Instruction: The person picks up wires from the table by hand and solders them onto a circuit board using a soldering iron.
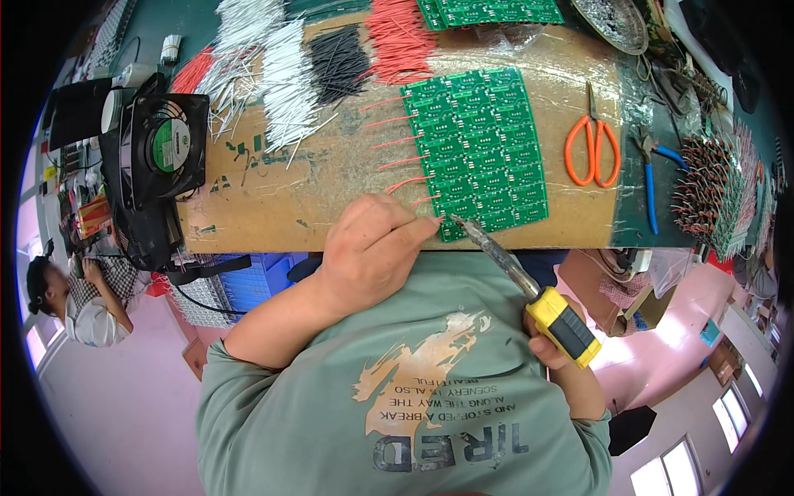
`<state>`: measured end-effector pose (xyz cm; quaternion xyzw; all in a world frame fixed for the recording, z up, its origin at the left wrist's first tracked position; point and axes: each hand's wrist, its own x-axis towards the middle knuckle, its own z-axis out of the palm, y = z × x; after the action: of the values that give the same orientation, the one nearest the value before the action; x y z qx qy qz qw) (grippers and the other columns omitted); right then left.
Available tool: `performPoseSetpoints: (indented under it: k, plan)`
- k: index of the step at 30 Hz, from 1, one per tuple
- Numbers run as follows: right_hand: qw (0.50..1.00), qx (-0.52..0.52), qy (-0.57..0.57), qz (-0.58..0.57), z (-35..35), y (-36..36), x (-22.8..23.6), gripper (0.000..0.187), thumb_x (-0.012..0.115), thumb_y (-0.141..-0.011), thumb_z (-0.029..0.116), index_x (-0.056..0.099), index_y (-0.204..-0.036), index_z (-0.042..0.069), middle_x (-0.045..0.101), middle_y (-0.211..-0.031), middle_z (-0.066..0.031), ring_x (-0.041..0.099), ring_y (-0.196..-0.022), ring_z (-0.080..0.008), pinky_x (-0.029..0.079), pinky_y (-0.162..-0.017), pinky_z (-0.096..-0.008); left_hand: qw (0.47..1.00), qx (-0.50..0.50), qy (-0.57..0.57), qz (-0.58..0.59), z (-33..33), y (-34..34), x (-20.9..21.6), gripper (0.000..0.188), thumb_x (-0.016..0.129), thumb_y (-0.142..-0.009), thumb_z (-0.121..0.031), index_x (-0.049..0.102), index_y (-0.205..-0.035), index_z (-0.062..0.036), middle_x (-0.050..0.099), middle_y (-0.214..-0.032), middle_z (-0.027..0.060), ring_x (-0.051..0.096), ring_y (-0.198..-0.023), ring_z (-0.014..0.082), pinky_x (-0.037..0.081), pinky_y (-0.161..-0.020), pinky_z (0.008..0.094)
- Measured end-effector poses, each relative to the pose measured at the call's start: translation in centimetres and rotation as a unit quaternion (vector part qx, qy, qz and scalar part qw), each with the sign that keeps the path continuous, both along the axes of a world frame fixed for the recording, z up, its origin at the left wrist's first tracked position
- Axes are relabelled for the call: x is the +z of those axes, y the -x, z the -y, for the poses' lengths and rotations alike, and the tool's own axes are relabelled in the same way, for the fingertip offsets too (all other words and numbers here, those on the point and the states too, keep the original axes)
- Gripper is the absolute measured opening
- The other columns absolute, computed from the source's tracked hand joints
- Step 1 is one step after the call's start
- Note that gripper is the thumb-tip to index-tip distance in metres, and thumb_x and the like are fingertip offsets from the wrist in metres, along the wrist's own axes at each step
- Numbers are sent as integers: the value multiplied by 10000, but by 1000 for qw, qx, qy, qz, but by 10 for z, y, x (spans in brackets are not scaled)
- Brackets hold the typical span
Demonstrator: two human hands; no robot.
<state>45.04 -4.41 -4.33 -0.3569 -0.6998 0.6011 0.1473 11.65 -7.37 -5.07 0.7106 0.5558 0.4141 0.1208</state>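
Note:
A green circuit board panel (480, 153) lies on the bench before me. Several thin red wires (395, 142) stick out from its left edge. My left hand (368, 248) is closed, thumb and finger pinched at the board's near left corner. Whatever sits between those fingertips is hidden. In my right hand (547, 343) is a soldering iron (566, 326) with a yellow and black handle. Its tip meets the board's near edge, just right of my left fingertips.
White (289, 91), black (339, 62) and red wire bundles (399, 41) lie at the back. A black fan (165, 147) stands left. Orange-handled scissors (592, 149), blue-handled pliers (650, 186) and wired boards (715, 194) lie right. More green boards (492, 11) are stacked behind.

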Motion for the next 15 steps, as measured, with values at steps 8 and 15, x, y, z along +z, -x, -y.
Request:
performPoseSetpoints:
  k: [8, 15]
  plan:
    - [997, -47, -52, -19, 2, 11, 1, 478, 751, -834, 511, 680, -951, 53, 593, -712, -86, 579, -577, -308, 461, -538, -381, 1000, -2, -4, -6, -1, 0, -1, 325, 751, -691, 126, 736, -983, -15, 610, -854, 68, 606, -766, 253, 499, -652, 357]
    - [996, -27, -86, -9, -3, 15, 4, 457, 756, -827, 492, 677, -918, 51, 581, -699, -87, 569, -569, -305, 457, -531, -379, 1000, 0, -4, -2, -1, -1, 0, 308, 761, -690, 121, 733, -965, -15, 603, -850, 68, 601, -761, 251, 491, -647, 357]
